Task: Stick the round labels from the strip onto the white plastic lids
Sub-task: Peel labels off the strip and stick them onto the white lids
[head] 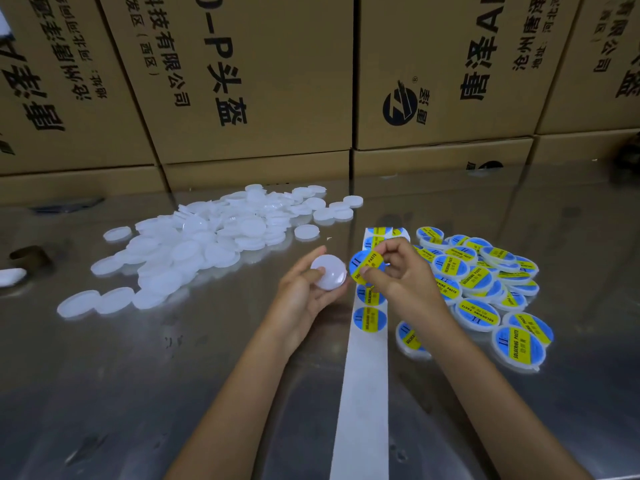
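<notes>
Tabletop (104, 393): lid (329, 271) (L), label (365, 268) (R).

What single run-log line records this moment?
left hand: holds blank lid | right hand: pinches peeled label | label not yet on lid

glossy metal table (138, 393) — matt cardboard boxes (242, 81), translucent plastic lids (194, 244).

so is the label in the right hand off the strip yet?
Off. The right hand pinches the label lifted above the strip, beside the bare lid.
</notes>
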Demonstrator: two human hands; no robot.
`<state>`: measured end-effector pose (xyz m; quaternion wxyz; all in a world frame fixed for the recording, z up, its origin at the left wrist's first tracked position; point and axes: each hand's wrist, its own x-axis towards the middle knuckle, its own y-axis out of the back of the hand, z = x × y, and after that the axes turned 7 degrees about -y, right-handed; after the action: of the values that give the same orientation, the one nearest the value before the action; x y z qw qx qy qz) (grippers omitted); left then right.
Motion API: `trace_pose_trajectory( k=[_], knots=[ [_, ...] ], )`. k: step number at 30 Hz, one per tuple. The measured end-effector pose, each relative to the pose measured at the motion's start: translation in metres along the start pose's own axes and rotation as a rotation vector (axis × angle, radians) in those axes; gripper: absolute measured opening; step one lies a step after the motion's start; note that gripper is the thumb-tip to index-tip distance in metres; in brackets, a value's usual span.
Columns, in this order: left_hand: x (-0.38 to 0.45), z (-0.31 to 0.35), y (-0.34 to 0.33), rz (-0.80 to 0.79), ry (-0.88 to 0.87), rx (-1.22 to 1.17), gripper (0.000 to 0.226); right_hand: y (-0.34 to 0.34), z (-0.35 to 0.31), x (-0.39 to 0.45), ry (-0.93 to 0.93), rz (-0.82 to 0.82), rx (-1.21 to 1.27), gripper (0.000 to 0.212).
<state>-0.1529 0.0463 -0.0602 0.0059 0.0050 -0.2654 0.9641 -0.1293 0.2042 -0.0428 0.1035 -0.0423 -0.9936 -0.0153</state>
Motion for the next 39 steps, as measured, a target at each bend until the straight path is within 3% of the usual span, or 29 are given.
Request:
trace_pose_trajectory(
  k=[5, 14, 26, 28, 32, 39],
  knots=[
    [-0.006, 0.006, -0.005, -0.073, 0.104, -0.146, 0.036, -0.017, 0.007, 0.005, -0.051, -0.011, 0.004, 0.027],
    [-0.010, 0.006, -0.011, -0.172, 0.117, -0.118, 0.034, -0.022, 0.018, 0.003, 0.050, 0.050, -0.059, 0.029],
    [-0.012, 0.005, -0.012, -0.167, 0.094, -0.041, 0.034, -0.021, 0.026, 0.005, 0.156, 0.135, -0.263, 0.030],
    [-0.011, 0.005, -0.012, -0.153, 0.104, -0.062, 0.034, -0.019, 0.028, 0.004, 0.196, 0.186, -0.364, 0.035],
    [-0.012, 0.007, -0.012, -0.137, 0.127, -0.139, 0.044, -0.014, 0.028, 0.003, 0.140, 0.216, -0.325, 0.070],
    [-0.015, 0.009, -0.015, -0.207, 0.159, -0.198, 0.044, -0.017, 0.024, 0.000, 0.210, 0.236, -0.329, 0.033]
  ],
)
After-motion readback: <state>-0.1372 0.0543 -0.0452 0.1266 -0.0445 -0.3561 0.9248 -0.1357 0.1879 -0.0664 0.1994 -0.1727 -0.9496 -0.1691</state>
